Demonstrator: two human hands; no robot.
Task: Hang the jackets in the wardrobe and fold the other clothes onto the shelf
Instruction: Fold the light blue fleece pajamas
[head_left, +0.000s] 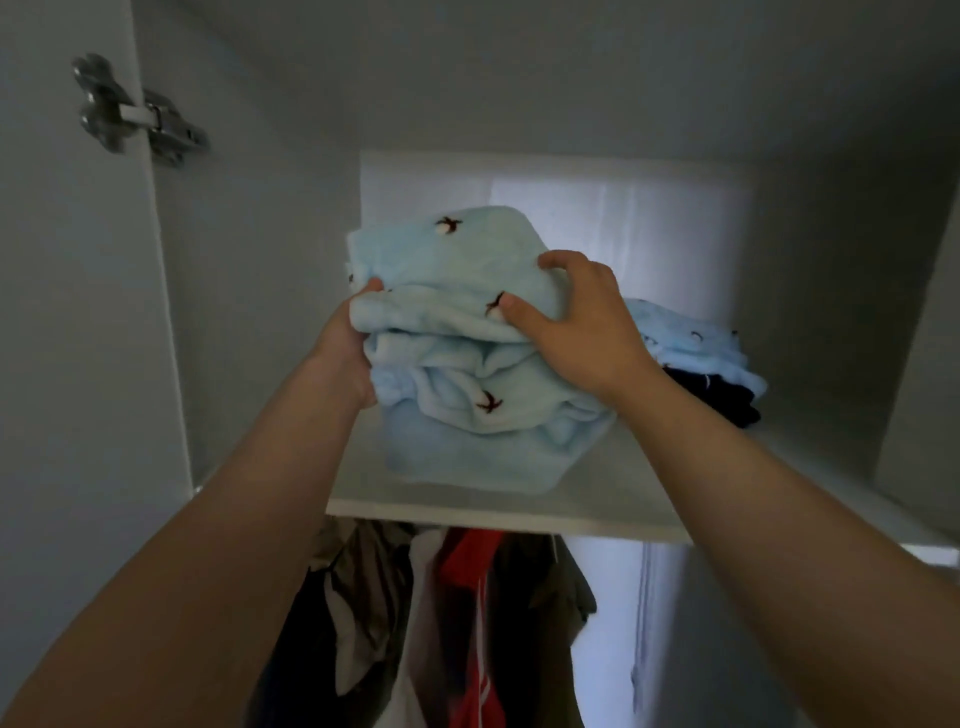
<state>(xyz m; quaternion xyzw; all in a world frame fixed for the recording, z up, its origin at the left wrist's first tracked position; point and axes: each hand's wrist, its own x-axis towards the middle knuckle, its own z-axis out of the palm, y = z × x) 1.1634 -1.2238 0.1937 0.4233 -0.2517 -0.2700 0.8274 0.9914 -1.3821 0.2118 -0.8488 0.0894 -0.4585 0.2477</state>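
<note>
Here, our left grip (349, 340) and right grip (582, 322) both clutching one blue fleece (467, 400) on the shelf (649, 483), two garments (698, 358) stacked beside, jackets (467, 597) below.

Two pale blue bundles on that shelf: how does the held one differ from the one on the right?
The held bundle is gripped by the left hand and right hand; the right bundle is untouched. The held bundle seems to rest on the shelf itself; the right bundle lies on a dark garment. Both are pale blue fleece with small dark motifs.
</note>
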